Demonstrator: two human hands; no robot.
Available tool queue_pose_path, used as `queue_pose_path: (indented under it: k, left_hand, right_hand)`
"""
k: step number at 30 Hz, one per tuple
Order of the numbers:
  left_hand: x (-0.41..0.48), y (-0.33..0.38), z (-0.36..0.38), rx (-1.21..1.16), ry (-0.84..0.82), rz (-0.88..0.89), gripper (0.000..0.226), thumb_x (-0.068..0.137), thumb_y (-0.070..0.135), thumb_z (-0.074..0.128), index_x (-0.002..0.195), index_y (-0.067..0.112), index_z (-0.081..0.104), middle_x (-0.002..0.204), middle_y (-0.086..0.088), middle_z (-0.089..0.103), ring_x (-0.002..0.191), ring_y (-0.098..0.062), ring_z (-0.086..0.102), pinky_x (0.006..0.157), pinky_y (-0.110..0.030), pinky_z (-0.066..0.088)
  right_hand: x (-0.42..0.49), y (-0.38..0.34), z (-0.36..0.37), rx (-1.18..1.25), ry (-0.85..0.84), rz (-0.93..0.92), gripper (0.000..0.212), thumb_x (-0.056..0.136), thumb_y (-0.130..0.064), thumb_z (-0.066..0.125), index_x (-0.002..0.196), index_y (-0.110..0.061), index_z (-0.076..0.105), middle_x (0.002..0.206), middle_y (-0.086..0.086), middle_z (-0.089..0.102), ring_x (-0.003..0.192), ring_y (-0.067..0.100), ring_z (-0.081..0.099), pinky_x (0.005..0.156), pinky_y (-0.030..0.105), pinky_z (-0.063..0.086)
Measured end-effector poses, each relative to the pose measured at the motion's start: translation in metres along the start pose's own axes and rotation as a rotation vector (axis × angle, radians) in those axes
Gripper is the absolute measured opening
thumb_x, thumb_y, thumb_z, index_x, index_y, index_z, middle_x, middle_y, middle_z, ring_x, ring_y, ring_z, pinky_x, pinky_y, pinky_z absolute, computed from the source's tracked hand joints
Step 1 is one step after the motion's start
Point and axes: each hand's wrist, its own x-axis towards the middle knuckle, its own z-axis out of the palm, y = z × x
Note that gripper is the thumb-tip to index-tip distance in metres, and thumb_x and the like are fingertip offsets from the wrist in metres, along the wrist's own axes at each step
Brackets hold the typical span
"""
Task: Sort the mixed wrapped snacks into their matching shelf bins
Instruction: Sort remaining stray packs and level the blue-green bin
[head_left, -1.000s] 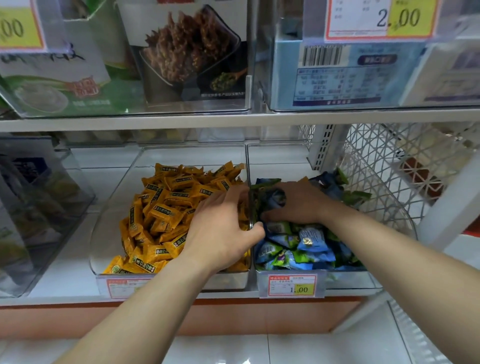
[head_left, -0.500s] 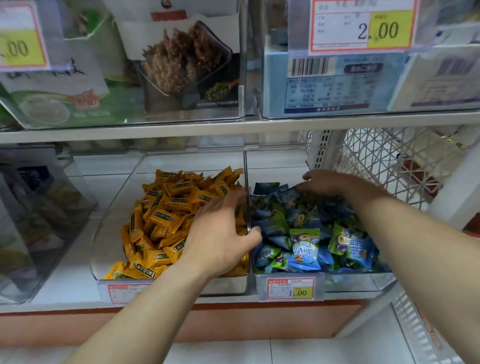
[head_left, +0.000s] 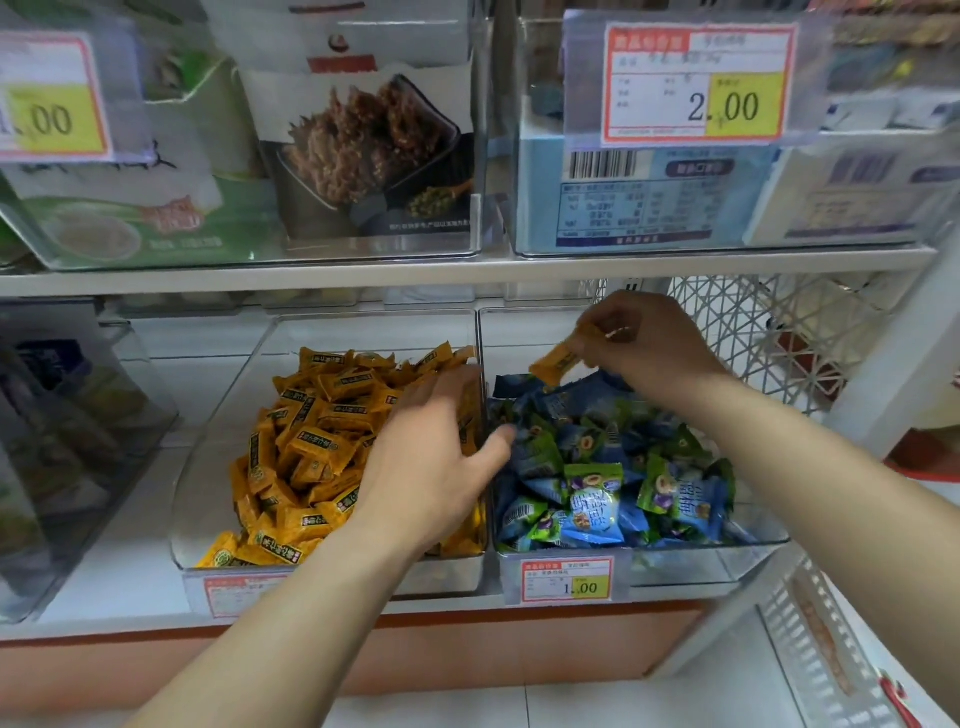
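While the right hand (head_left: 654, 345) pinches an orange foil-wrapped snack (head_left: 556, 364) above the twelve-o'clock end of the clear plastic blue-packet bin (head_left: 685, 569), the left hand (head_left: 436, 462) lies slack-fingered across the divider (head_left: 479, 338). Best lift the snack over that wall toward nine o'clock, releasing above the orange-packet bin (head_left: 208, 493).

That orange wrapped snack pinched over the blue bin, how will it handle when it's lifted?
Probably light: the right hand holds the orange snack by one end with fingertips alone. Likely fairly stiff, since it keeps its bar shape without drooping. Its shiny surface may be a little slippery.
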Motion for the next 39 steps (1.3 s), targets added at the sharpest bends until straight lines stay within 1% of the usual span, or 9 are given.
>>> queue_pose_path:
  k: [6, 8, 11, 14, 18, 23, 32, 36, 39]
  left_hand:
    - [0.002, 0.019, -0.014, -0.182, 0.186, 0.071, 0.029, 0.093, 0.034, 0.064, 0.121, 0.031, 0.059, 0.102, 0.009, 0.069, 0.094, -0.013, 0.065, 0.084, -0.040, 0.055]
    - [0.007, 0.003, -0.024, -0.029, 0.192, -0.070, 0.031, 0.092, 0.032, 0.064, 0.123, 0.030, 0.058, 0.096, 0.004, 0.069, 0.087, -0.019, 0.066, 0.079, -0.041, 0.057]
    - [0.008, -0.017, -0.036, 0.204, 0.242, -0.149, 0.048, 0.092, 0.035, 0.065, 0.137, 0.025, 0.052, 0.126, -0.008, 0.061, 0.117, -0.030, 0.052, 0.090, -0.041, 0.048]
    - [0.006, -0.010, -0.028, 0.142, 0.158, -0.092, 0.046, 0.088, 0.050, 0.061, 0.130, 0.033, 0.052, 0.106, 0.003, 0.065, 0.092, -0.021, 0.062, 0.073, -0.033, 0.051]
    - [-0.005, -0.004, -0.001, 0.145, -0.175, -0.084, 0.057, 0.081, 0.070, 0.056, 0.126, 0.037, 0.050, 0.097, 0.012, 0.065, 0.087, -0.013, 0.063, 0.071, -0.033, 0.055]
    - [-0.007, -0.009, 0.005, 0.030, -0.169, -0.069, 0.048, 0.078, 0.059, 0.063, 0.120, 0.038, 0.054, 0.102, 0.016, 0.067, 0.094, -0.010, 0.064, 0.078, -0.033, 0.056]
    - [-0.006, -0.014, 0.004, -0.031, -0.184, -0.044, 0.057, 0.071, 0.070, 0.056, 0.120, 0.041, 0.054, 0.098, 0.023, 0.065, 0.092, -0.002, 0.062, 0.079, -0.032, 0.056]
    - [-0.004, -0.014, 0.005, -0.030, -0.182, -0.058, 0.057, 0.069, 0.070, 0.057, 0.118, 0.041, 0.053, 0.094, 0.024, 0.064, 0.089, -0.001, 0.062, 0.076, -0.032, 0.057]
    - [-0.004, -0.013, 0.005, -0.035, -0.178, -0.062, 0.058, 0.068, 0.068, 0.058, 0.119, 0.040, 0.056, 0.096, 0.021, 0.066, 0.089, -0.002, 0.063, 0.077, -0.033, 0.057]
  right_hand:
    - [-0.030, -0.042, 0.024, 0.491, -0.233, 0.091, 0.008, 0.091, -0.006, 0.067, 0.096, -0.011, 0.069, 0.090, 0.007, 0.076, 0.081, 0.022, 0.074, 0.072, 0.027, 0.059]
    - [-0.028, -0.035, 0.021, 0.239, -0.232, 0.038, 0.011, 0.094, -0.022, 0.066, 0.104, -0.023, 0.070, 0.102, -0.005, 0.075, 0.089, 0.011, 0.072, 0.077, 0.022, 0.054]
    - [-0.032, -0.014, 0.021, -0.300, -0.567, -0.073, 0.030, 0.087, -0.049, 0.067, 0.117, -0.043, 0.065, 0.130, -0.020, 0.059, 0.120, 0.001, 0.054, 0.098, 0.021, 0.040]
    - [-0.038, 0.012, 0.040, -0.701, -0.901, -0.042, 0.071, 0.075, -0.069, 0.064, 0.140, -0.055, 0.041, 0.162, -0.013, 0.013, 0.148, 0.020, 0.014, 0.118, 0.046, 0.020]
    - [-0.027, 0.033, 0.068, -0.914, -0.861, -0.033, 0.095, 0.060, -0.084, 0.057, 0.146, -0.054, 0.028, 0.164, -0.009, -0.005, 0.149, 0.033, 0.005, 0.116, 0.060, 0.015]
    - [0.006, 0.046, 0.070, -0.986, -0.576, -0.212, 0.068, 0.071, -0.074, 0.059, 0.129, -0.040, 0.055, 0.138, 0.001, 0.038, 0.116, 0.032, 0.053, 0.088, 0.043, 0.046]
    - [0.034, 0.051, 0.011, -0.946, -0.486, 0.028, 0.034, 0.083, -0.040, 0.070, 0.116, -0.034, 0.068, 0.116, 0.009, 0.047, 0.113, 0.038, 0.052, 0.096, 0.045, 0.047]
    - [0.006, 0.022, 0.022, -0.810, -0.216, -0.280, 0.013, 0.082, -0.038, 0.067, 0.094, -0.036, 0.072, 0.115, 0.000, 0.057, 0.109, 0.026, 0.050, 0.084, 0.038, 0.044]
    - [-0.019, 0.004, 0.049, -0.537, -0.601, -0.234, 0.007, 0.084, -0.039, 0.067, 0.085, -0.033, 0.069, 0.081, -0.017, 0.063, 0.076, 0.000, 0.058, 0.061, 0.020, 0.039]
